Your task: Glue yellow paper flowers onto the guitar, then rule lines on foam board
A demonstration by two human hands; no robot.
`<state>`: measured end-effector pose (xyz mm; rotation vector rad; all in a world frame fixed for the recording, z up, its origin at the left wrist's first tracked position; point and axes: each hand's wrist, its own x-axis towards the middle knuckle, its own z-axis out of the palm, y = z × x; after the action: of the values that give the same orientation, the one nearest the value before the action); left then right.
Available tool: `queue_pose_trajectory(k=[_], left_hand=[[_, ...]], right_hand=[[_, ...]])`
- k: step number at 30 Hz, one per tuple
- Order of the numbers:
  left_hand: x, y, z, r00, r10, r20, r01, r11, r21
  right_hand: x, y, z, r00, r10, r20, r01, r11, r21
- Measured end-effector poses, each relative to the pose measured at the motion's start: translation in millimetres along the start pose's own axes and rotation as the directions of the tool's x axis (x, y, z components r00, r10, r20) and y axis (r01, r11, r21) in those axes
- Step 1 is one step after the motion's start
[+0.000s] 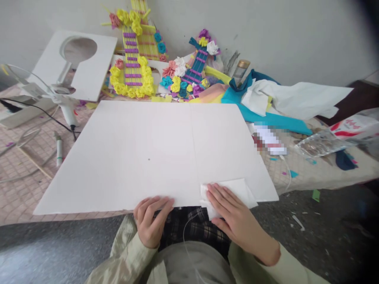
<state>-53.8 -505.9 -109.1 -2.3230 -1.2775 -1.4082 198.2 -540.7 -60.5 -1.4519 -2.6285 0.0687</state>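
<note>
A large white board (142,146), with a faint vertical line and a small dark speck, lies flat across the table and reaches its front edge. My left hand (152,221) is closed on the board's front edge, fingers bent over the top; its thumb is hidden. On the board's front right part rests a folded white tissue (241,189), partly hanging over the edge. My right hand (233,217) holds this tissue down against the board, its fingers close together and nearly straight. The thumb lies lower, by the hanging part of the tissue.
Behind the board stand yellow (132,59) and blue (197,67) paper instruments with flowers. Left are a cut-out white board (102,67), a glue gun (67,110), a marker (59,150) and cables. Right lie crumpled white paper (299,96), blue paper (284,120) and a plastic bag (331,138).
</note>
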Motion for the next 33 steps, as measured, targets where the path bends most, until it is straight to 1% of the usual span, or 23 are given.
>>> queue_pose_trajectory(k=[1, 2, 4, 7, 9, 10, 11, 13, 15, 17, 19, 22, 23, 24, 25, 26, 27, 29, 30, 32, 33], left_hand=[[0.2, -0.2, 0.4, 1.000, 0.004, -0.005, -0.004, 1.000, 0.001], [0.3, -0.4, 0.8, 1.000, 0.006, -0.008, -0.006, 1.000, 0.002], [-0.2, -0.8, 1.6, 1.000, 0.006, -0.015, -0.006, 1.000, 0.006], [-2.7, -1.9, 3.2, 1.000, 0.008, -0.030, -0.007, 1.000, 0.008], [-4.7, -2.9, 4.5, 0.999, 0.008, -0.037, -0.008, 1.000, 0.008], [-5.5, -3.5, 5.1, 0.999, 0.007, -0.041, -0.007, 1.000, 0.008], [-5.9, -4.0, 5.6, 0.999, 0.006, -0.048, -0.006, 1.000, 0.008], [-5.9, -5.1, 6.3, 0.998, 0.009, -0.066, -0.008, 1.000, 0.007], [-4.9, -6.1, 6.5, 0.997, 0.022, -0.081, -0.021, 1.000, 0.007], [-3.9, -7.3, 6.6, 0.996, 0.035, -0.079, -0.035, 0.999, 0.009], [-3.7, -8.6, 7.0, 0.996, 0.047, -0.079, -0.046, 0.999, 0.009], [-4.4, -10.0, 8.4, 0.994, 0.055, -0.095, -0.055, 0.998, 0.004], [-4.6, -10.2, 8.9, 0.994, 0.055, -0.099, -0.055, 0.998, 0.003], [-4.7, -10.2, 9.4, 0.993, 0.054, -0.102, -0.054, 0.999, 0.004], [-4.7, -10.0, 9.9, 0.994, 0.054, -0.100, -0.053, 0.999, 0.004], [-4.5, -9.8, 10.1, 0.994, 0.053, -0.100, -0.053, 0.999, 0.004], [-4.2, -9.6, 10.2, 0.993, 0.054, -0.101, -0.054, 0.999, 0.002], [-3.6, -9.2, 9.7, 0.993, 0.055, -0.104, -0.056, 0.998, -0.002], [-3.4, -9.2, 9.3, 0.993, 0.057, -0.100, -0.058, 0.998, -0.003], [-3.3, -9.4, 8.1, 0.994, 0.059, -0.087, -0.060, 0.998, -0.004], [-3.2, -9.5, 7.5, 0.995, 0.060, -0.079, -0.061, 0.998, -0.006]], right_hand=[[-2.4, 1.6, -0.4, 1.000, 0.010, -0.001, -0.010, 1.000, 0.000], [-6.9, 6.2, -0.6, 0.999, 0.047, -0.018, -0.047, 0.999, -0.002], [-20.7, 22.3, -0.5, 0.982, 0.175, -0.073, -0.177, 0.984, -0.010], [-43.2, 48.2, 0.2, 0.919, 0.364, -0.152, -0.370, 0.929, -0.013], [-51.0, 53.5, 1.1, 0.883, 0.428, -0.192, -0.439, 0.899, -0.011], [-51.3, 50.9, 1.6, 0.875, 0.438, -0.206, -0.450, 0.893, -0.010], [-49.4, 45.1, 2.0, 0.877, 0.433, -0.211, -0.444, 0.896, -0.009], [-41.1, 28.4, 2.5, 0.912, 0.374, -0.170, -0.380, 0.925, 0.000], [-32.0, 14.0, 2.5, 0.954, 0.285, -0.088, -0.285, 0.958, 0.021], [-28.6, 11.5, 2.2, 0.970, 0.241, -0.038, -0.240, 0.970, 0.040], [-33.1, 23.3, 2.1, 0.954, 0.293, -0.065, -0.292, 0.956, 0.033], [-46.2, 52.2, 1.9, 0.883, 0.436, -0.174, -0.441, 0.897, 0.011], [-48.8, 59.3, 1.5, 0.862, 0.464, -0.201, -0.473, 0.881, 0.005], [-49.3, 63.3, 0.8, 0.854, 0.474, -0.214, -0.486, 0.874, 0.000], [-47.4, 63.7, -0.1, 0.859, 0.467, -0.210, -0.478, 0.878, -0.004], [-43.1, 60.3, -1.5, 0.876, 0.444, -0.190, -0.453, 0.892, -0.005], [-36.7, 53.9, -3.4, 0.902, 0.404, -0.151, -0.408, 0.913, 0.001], [-19.7, 36.0, -8.5, 0.960, 0.275, -0.051, -0.273, 0.961, 0.039], [-10.1, 27.4, -11.5, 0.980, 0.196, -0.005, -0.196, 0.978, 0.068], [9.0, 17.0, -17.5, 0.997, 0.063, 0.053, -0.069, 0.990, 0.119], [17.9, 17.0, -20.1, 0.997, 0.018, 0.070, -0.027, 0.991, 0.134]])
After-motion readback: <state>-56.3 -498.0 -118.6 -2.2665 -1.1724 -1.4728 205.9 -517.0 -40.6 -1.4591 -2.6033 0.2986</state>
